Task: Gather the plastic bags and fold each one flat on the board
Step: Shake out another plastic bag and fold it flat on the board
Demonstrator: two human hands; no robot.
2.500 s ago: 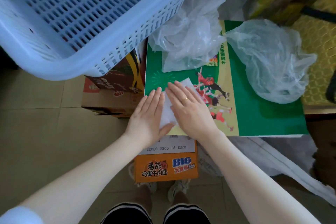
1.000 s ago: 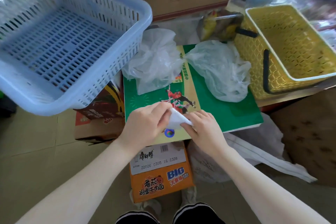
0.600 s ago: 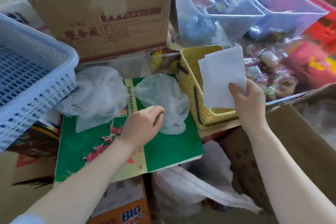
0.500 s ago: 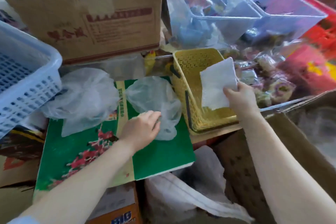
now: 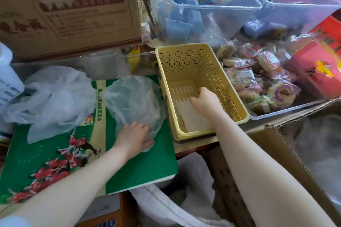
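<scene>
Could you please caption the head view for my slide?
Right hand lays folded bag in yellow basket; left hand touches crumpled bag.

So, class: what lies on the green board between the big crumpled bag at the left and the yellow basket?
Another crumpled bag, under the left hand, head view.

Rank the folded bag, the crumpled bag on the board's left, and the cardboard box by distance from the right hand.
1. Folded bag, under the right hand in the yellow basket.
2. Crumpled bag, far left.
3. Cardboard box, back left.
</scene>
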